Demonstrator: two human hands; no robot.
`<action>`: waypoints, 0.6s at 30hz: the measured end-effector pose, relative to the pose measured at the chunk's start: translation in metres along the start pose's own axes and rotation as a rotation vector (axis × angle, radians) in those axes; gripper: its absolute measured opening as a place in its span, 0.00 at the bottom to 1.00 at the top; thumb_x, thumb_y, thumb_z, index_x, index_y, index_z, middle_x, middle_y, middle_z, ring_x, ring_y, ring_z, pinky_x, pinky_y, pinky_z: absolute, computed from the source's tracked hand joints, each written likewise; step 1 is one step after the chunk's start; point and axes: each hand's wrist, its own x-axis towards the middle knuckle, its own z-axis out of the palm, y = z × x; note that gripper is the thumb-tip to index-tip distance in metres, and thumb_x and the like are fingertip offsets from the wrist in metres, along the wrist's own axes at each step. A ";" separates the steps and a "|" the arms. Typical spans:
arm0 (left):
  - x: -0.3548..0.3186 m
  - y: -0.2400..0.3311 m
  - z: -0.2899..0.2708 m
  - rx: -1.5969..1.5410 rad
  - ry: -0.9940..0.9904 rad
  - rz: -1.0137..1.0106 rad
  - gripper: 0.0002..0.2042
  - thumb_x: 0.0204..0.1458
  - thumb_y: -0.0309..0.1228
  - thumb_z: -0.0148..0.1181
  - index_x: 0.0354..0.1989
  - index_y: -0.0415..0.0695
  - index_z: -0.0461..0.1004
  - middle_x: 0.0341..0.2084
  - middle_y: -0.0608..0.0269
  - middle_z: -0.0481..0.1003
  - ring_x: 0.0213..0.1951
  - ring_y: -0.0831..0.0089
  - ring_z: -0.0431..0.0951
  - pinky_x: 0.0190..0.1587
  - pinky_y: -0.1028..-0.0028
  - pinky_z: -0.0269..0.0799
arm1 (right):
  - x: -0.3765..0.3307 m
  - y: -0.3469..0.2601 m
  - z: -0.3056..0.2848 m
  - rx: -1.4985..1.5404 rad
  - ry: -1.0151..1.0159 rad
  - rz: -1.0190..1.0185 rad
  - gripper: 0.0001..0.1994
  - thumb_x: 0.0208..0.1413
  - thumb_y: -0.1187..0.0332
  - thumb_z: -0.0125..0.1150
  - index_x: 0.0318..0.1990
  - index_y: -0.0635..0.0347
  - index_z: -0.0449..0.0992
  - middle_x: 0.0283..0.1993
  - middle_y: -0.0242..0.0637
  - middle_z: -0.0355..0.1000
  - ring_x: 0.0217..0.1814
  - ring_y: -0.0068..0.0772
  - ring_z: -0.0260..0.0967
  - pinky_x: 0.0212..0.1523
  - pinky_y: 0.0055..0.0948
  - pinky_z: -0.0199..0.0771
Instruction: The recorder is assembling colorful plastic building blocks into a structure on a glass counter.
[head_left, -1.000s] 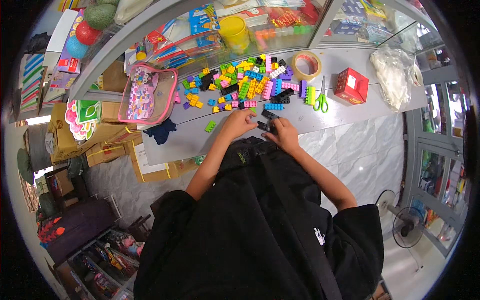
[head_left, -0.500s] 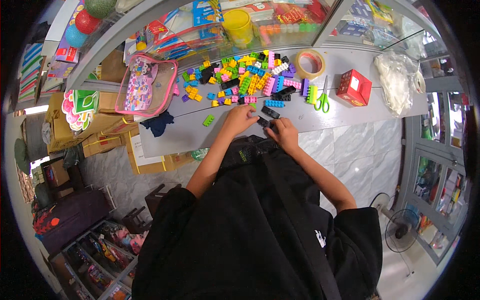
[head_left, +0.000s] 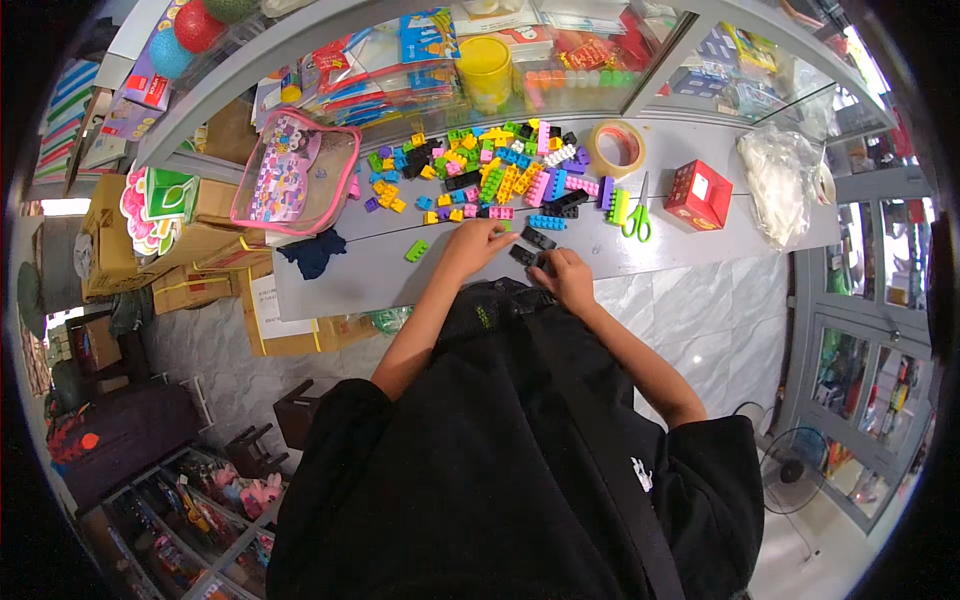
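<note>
On the grey table, two black toy bricks lie close together between my hands: the farther black brick (head_left: 538, 238) and the nearer black brick (head_left: 521, 255). My right hand (head_left: 569, 279) has its fingers curled at the right end of the nearer one and grips it. Just left of both bricks, my left hand (head_left: 474, 247) is bent with thumb and fingertips close together; whatever they pinch is too small to make out. A pink brick (head_left: 501, 213) lies just beyond its fingertips. Beyond my hands spreads a pile of many-coloured toy bricks (head_left: 490, 180), and a lone green brick (head_left: 416, 251) sits to the left.
Right of the pile are a tape roll (head_left: 600, 150), green-handled scissors (head_left: 639, 222), a red box (head_left: 699, 196) and a plastic bag (head_left: 783, 185). A pink-edged clear pouch (head_left: 342, 205) and a dark cloth (head_left: 312, 254) lie left. A glass case (head_left: 640, 95) borders the far side.
The view has shifted slightly. The two black bricks now show more clearly between my hands, and my right hand sits a little lower relative to them.
</note>
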 end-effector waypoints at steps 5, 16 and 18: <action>-0.011 -0.012 -0.016 -0.151 0.118 -0.009 0.18 0.45 0.45 0.59 0.29 0.40 0.75 0.20 0.53 0.73 0.24 0.60 0.75 0.28 0.66 0.68 | -0.001 -0.004 -0.001 0.003 -0.006 0.018 0.14 0.41 0.62 0.64 0.33 0.59 0.70 0.28 0.39 0.66 0.33 0.43 0.66 0.30 0.37 0.68; 0.007 -0.031 -0.061 -0.225 0.276 -0.248 0.23 0.53 0.48 0.49 0.20 0.37 0.70 0.12 0.62 0.69 0.17 0.74 0.71 0.23 0.72 0.65 | -0.001 -0.019 -0.005 -0.040 -0.026 0.021 0.15 0.41 0.64 0.64 0.36 0.59 0.69 0.31 0.41 0.65 0.37 0.45 0.64 0.35 0.38 0.67; 0.006 -0.034 -0.061 -0.176 0.208 -0.283 0.24 0.53 0.49 0.48 0.19 0.37 0.70 0.12 0.62 0.70 0.17 0.73 0.71 0.23 0.71 0.66 | -0.001 -0.017 -0.006 -0.042 -0.045 0.005 0.16 0.41 0.64 0.65 0.37 0.59 0.69 0.31 0.41 0.66 0.37 0.44 0.65 0.35 0.37 0.67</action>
